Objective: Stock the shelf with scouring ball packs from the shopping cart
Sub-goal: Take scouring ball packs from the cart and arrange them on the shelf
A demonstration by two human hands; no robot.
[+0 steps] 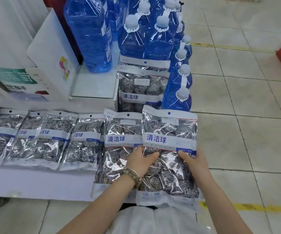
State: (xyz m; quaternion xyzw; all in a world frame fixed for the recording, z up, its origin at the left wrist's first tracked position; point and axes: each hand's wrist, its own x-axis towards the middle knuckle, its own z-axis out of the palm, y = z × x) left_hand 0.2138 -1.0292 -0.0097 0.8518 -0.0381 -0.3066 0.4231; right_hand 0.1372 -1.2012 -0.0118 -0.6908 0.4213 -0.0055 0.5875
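– Scouring ball pack [169,149] is clamped in both hands on my head feed. Left hand [141,163] grips the left edge and right hand [193,162] the right edge, fingers curled over the lower half. It sits at the right end of the shelf [35,183]. I can't tell if it's resting on it or held just above.

– Where does it go?

– Just left of the left hand lies the neighbour pack [119,146], and the held one overlaps its right edge. My call is to lay it flat, label up, header away from the wrists, with the same overlap as the row [52,137]. The bottom edge looks to overhang the shelf front toward the forearms, so I'd slide it forward before letting go. The foil looks slippery, so release only once it's down.

– Counts?

– Left of the left hand there are six packs lying flat, the farthest cut by the frame edge. Beyond the fingertips is a standing stack [141,88], two for sure and maybe a third behind. Add the one held. For the blue bottles [155,41] beyond the stack and the right hand, I count roughly ten caps. Some are hidden, so that's not exact. One white box [52,56] sits far beyond and left. One bead bracelet [133,176] on the left wrist.

– Cart?

– Not in view.
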